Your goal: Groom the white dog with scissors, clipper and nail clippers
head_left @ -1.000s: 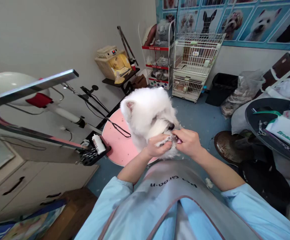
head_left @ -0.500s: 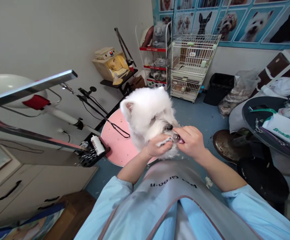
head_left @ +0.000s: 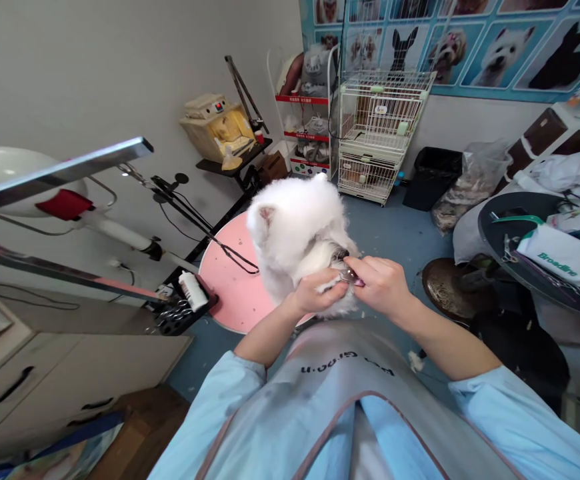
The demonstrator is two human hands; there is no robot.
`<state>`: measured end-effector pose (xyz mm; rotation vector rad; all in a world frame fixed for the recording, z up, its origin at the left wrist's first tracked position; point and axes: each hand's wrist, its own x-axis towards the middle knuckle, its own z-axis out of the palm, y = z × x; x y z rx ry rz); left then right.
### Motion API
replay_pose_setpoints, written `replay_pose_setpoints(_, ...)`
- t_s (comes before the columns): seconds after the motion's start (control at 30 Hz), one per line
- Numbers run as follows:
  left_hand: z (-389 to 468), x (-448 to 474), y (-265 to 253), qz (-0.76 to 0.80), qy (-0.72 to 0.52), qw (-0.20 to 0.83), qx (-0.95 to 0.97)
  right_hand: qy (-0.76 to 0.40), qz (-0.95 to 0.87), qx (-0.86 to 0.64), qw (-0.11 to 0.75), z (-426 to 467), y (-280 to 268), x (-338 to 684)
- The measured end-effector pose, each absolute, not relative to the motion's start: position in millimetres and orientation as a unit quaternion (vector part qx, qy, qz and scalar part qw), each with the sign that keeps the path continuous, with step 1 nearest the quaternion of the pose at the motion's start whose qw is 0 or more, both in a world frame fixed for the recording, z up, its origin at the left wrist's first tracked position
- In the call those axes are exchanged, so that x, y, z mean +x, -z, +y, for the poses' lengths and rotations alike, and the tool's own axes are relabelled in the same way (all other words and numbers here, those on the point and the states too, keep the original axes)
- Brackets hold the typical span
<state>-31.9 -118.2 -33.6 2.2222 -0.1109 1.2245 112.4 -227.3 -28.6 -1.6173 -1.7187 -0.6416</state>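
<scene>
A fluffy white dog is on the round pink table, its dark nose pointing right. My left hand is closed, thumb and fingers pinching white fur just below the muzzle; whether this is a paw or chin hair I cannot tell. Close beside it, my right hand is closed around a small tool with a shiny rounded greyish part and a purple part; its kind is unclear. The tool's tip is at the left fingertips, under the dog's nose. A black looped leash hangs beside the dog.
A metal grooming arm stands at left, with a black tool holder and white bottle. A dark round table with tools and a Broadline pouch is at right. Wire cages stand behind.
The view has shifted slightly. The dog's head has turned a little, and my right hand has moved slightly left with the tool, nearer my left hand. Both hands keep their hold.
</scene>
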Motion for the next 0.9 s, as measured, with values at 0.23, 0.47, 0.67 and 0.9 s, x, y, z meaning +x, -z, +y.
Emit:
replay_pose_setpoints(0.23,-112.0,-31.8,34.3,-0.016,-0.485,0.303,0.820,0.221,-0.599,-0.661,0.394,-227.7,37.1,115.8)
replay_pose_setpoints(0.47,-111.9,-35.4,38.5,-0.035,-0.482,0.342,0.806,0.255,-0.649,-0.607,0.381,-227.5,31.8,106.8)
replay_pose_setpoints(0.67,-114.1,-36.0,43.5,-0.038,-0.490,0.338,0.802,0.237,-0.664,-0.614,0.356,-229.0,28.6,106.5)
replay_pose_setpoints(0.9,-113.2,-33.4,42.0,-0.036,-0.490,0.331,0.806,0.186,-0.649,-0.646,0.355,-228.0,35.8,105.7)
